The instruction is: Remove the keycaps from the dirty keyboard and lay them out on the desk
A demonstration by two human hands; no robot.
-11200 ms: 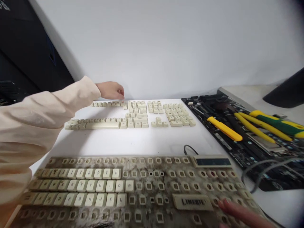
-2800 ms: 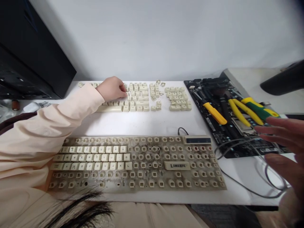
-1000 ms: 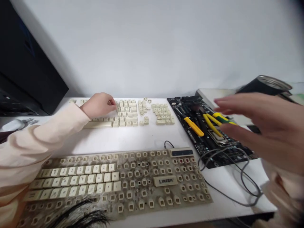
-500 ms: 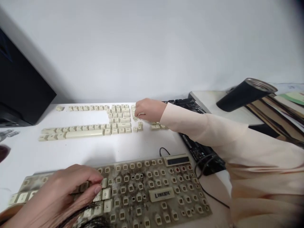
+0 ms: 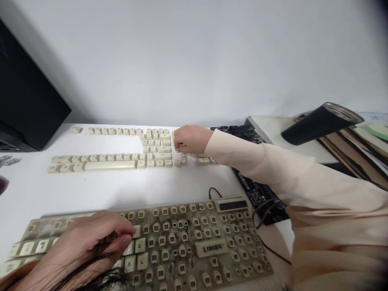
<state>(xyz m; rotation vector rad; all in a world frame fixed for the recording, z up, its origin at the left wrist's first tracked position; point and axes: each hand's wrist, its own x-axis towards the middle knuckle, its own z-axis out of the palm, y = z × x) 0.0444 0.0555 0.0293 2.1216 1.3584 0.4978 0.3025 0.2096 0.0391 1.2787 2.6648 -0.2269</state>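
A dirty beige keyboard [image 5: 194, 258] lies near me, most of its sockets bare and a few keycaps fitted at its left. My left hand [image 5: 81, 248] rests on those left rows, fingers curled and pinched together at a keycap by the fitted keys. Farther back, rows of loose cream keycaps [image 5: 106, 165] lie on the white table [image 5: 121, 188]. My right hand [image 5: 189, 139] reaches across to the right end of those rows, fingertips bent down and closed on a small loose keycap. Its cream sleeve [image 5: 273, 165] hides part of the keypad caps.
A black circuit board [image 5: 257, 190] lies right of the keycaps, mostly under my sleeve. The keyboard's dark cable [image 5: 214, 190] curls behind it. A black tumbler [image 5: 321, 123] lies tipped over stacked books [image 5: 363, 149] at the right. A black case [image 5: 27, 109] stands at the far left.
My left hand left the loose keycaps and came down onto the keyboard's left rows. My right hand swung from above the circuit board to the right end of the loose keycaps.
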